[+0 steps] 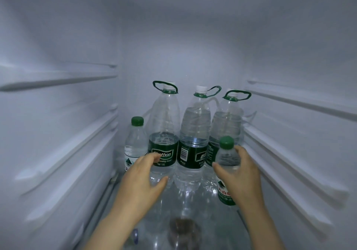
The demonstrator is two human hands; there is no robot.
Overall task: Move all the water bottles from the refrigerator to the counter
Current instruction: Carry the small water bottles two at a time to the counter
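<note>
In the head view, a small upright clear plastic bottle with a green cap (228, 158) is gripped by the curled fingers (240, 151) of the right hand (241, 174), at four o'clock on the glass refrigerator shelf (193, 207). The left hand (143, 178) is held open with its fingers spread. The tall upright clear bottle with a dark green label (164, 134), about a third filled with water, lies just ahead at twelve o'clock. Five bottles in all are seen standing in the refrigerator.

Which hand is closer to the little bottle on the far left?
Left. The left hand is just right of the little far-left bottle; the right hand grips another small bottle at the right.
</note>
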